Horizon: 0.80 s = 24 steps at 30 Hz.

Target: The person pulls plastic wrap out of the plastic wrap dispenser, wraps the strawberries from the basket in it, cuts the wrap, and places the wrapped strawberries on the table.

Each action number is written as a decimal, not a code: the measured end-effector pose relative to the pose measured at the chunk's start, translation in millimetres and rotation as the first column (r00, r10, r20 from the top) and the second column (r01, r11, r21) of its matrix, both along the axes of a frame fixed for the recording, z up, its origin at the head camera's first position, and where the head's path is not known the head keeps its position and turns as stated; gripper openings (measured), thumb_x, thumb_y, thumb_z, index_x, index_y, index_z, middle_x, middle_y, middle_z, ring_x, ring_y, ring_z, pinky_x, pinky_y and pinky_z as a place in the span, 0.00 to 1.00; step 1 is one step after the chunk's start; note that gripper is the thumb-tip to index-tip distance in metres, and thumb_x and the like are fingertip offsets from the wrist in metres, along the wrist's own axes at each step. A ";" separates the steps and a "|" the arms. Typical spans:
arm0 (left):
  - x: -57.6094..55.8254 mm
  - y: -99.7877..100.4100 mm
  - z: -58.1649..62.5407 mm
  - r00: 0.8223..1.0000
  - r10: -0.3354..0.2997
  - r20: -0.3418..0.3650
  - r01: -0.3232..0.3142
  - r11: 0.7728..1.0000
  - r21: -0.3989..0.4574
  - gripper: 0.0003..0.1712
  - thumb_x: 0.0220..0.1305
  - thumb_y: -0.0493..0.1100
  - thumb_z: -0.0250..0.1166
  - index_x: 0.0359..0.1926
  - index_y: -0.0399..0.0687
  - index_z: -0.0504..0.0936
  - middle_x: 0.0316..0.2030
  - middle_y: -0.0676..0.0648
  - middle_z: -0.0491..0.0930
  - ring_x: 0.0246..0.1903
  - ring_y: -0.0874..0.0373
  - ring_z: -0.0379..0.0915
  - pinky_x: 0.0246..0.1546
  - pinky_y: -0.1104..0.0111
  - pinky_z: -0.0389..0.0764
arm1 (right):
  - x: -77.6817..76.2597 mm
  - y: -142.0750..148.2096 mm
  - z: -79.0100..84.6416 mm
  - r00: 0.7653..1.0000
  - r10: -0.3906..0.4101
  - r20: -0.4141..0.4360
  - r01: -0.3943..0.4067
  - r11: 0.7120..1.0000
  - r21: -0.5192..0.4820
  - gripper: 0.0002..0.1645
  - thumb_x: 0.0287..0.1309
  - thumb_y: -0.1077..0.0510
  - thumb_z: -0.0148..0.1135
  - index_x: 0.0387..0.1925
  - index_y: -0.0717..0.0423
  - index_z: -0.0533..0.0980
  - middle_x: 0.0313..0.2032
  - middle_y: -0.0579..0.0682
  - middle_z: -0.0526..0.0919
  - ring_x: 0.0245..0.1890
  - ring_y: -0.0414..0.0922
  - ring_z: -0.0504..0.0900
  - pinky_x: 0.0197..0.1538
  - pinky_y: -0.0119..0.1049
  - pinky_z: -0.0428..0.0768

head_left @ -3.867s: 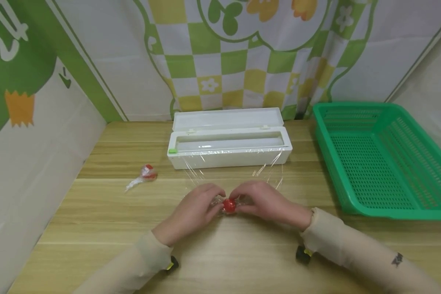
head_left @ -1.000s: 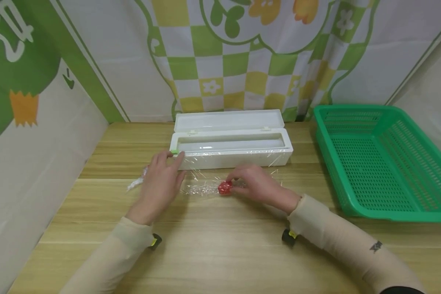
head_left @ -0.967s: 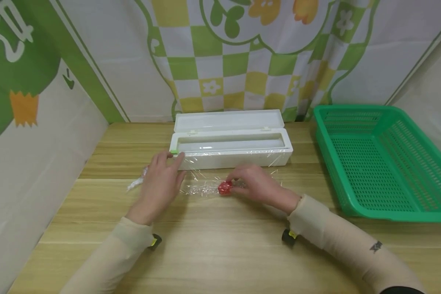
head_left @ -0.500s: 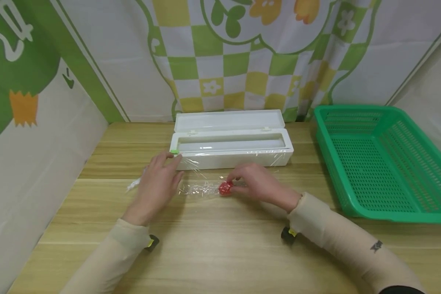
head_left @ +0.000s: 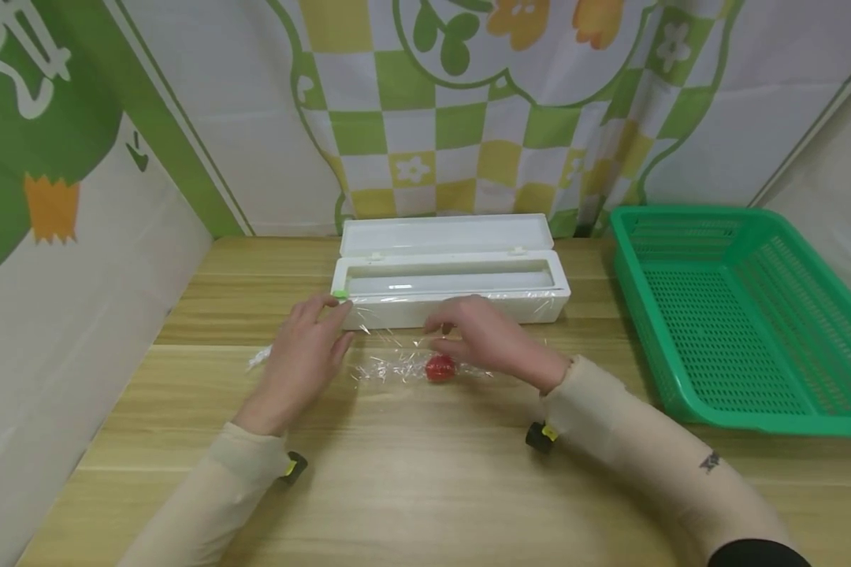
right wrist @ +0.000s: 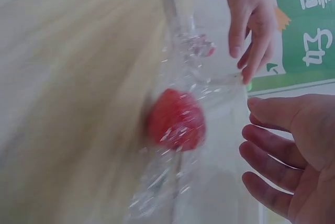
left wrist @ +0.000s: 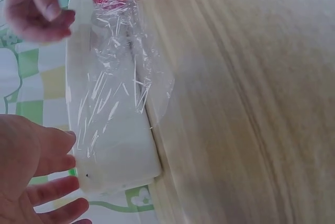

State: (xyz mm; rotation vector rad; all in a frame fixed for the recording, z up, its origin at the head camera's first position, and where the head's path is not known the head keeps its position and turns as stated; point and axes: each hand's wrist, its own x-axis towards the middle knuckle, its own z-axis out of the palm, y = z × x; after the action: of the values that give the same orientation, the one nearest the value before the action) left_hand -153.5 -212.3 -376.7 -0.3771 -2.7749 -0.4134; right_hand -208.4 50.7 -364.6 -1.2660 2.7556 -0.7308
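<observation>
A small red round thing (head_left: 440, 368) lies wrapped in a twisted strip of cling film (head_left: 390, 368) on the table. The film runs from a white cling film dispenser (head_left: 461, 313) with its lid raised and the roll inside. At the dispenser's front left corner, my left hand (head_left: 298, 358) has its fingertips right at the edge, by the green slider (head_left: 340, 294). My right hand (head_left: 485, 339) hovers just above and behind the red thing, fingers apart and holding nothing; the right wrist view shows a gap between its fingertips and the red thing (right wrist: 177, 119).
A film tail (head_left: 258, 357) of another wrapped red piece shows beside my left hand, which hides the rest in the head view. On the right stands a green plastic basket (head_left: 627, 276). A checkered curtain (head_left: 461, 126) hangs behind the table (head_left: 411, 488).
Earlier both hands held the red thing's film; my left hand then moved to the dispenser corner. Within the last half second my right hand let go of the red thing and rose toward the dispenser.
</observation>
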 end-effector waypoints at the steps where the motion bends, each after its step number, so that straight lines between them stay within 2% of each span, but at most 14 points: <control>1: -0.2 -0.2 0.5 1.000 -0.001 0.001 0.001 1.000 -0.002 0.27 0.65 0.41 0.66 0.64 0.38 0.74 0.59 0.36 0.74 0.59 0.37 0.69 0.61 0.44 0.73 | -2.0 -4.4 3.2 1.000 0.004 -0.008 -0.004 1.000 -0.003 0.11 0.59 0.56 0.69 0.44 0.52 0.85 0.43 0.45 0.89 0.41 0.40 0.85 0.49 0.36 0.83; 6: -1.7 -2.1 3.5 1.000 -0.024 0.002 0.024 1.000 0.000 0.26 0.65 0.39 0.65 0.63 0.38 0.75 0.58 0.35 0.74 0.59 0.36 0.69 0.62 0.45 0.73 | -15.8 -30.3 17.9 0.998 0.027 -0.056 -0.028 0.999 -0.016 0.11 0.61 0.57 0.67 0.46 0.50 0.84 0.43 0.45 0.89 0.39 0.38 0.86 0.46 0.33 0.83; 9: -2.8 -3.8 4.4 0.999 -0.042 0.002 0.042 0.999 0.008 0.25 0.65 0.37 0.65 0.62 0.37 0.76 0.57 0.34 0.75 0.58 0.36 0.70 0.61 0.45 0.73 | -25.2 -46.1 23.6 0.998 0.033 -0.047 -0.034 0.999 -0.023 0.12 0.62 0.57 0.66 0.47 0.50 0.84 0.43 0.45 0.89 0.40 0.39 0.86 0.47 0.32 0.84; 15: -4.9 -5.8 6.2 0.998 -0.057 0.015 0.057 0.998 0.016 0.23 0.65 0.35 0.64 0.61 0.37 0.77 0.55 0.35 0.76 0.56 0.37 0.71 0.60 0.47 0.74 | -41.5 -73.0 25.1 0.999 0.025 0.025 -0.024 0.998 -0.054 0.13 0.65 0.59 0.63 0.50 0.52 0.83 0.45 0.46 0.89 0.43 0.40 0.86 0.50 0.32 0.83; 24: -7.0 -6.7 8.8 0.997 -0.070 0.008 0.070 0.997 -0.011 0.21 0.64 0.32 0.62 0.58 0.37 0.79 0.51 0.37 0.77 0.53 0.39 0.74 0.57 0.49 0.77 | -54.9 -102.8 23.6 0.999 0.046 -0.025 -0.047 0.997 -0.068 0.13 0.65 0.59 0.63 0.50 0.50 0.84 0.45 0.46 0.88 0.44 0.41 0.84 0.51 0.31 0.80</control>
State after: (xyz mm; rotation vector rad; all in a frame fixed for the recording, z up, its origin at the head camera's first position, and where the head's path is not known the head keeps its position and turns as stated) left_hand -160.5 -219.0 -367.9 -0.4780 -2.7793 -0.4165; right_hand -263.3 -52.1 -341.0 -1.3549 2.7314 -0.8181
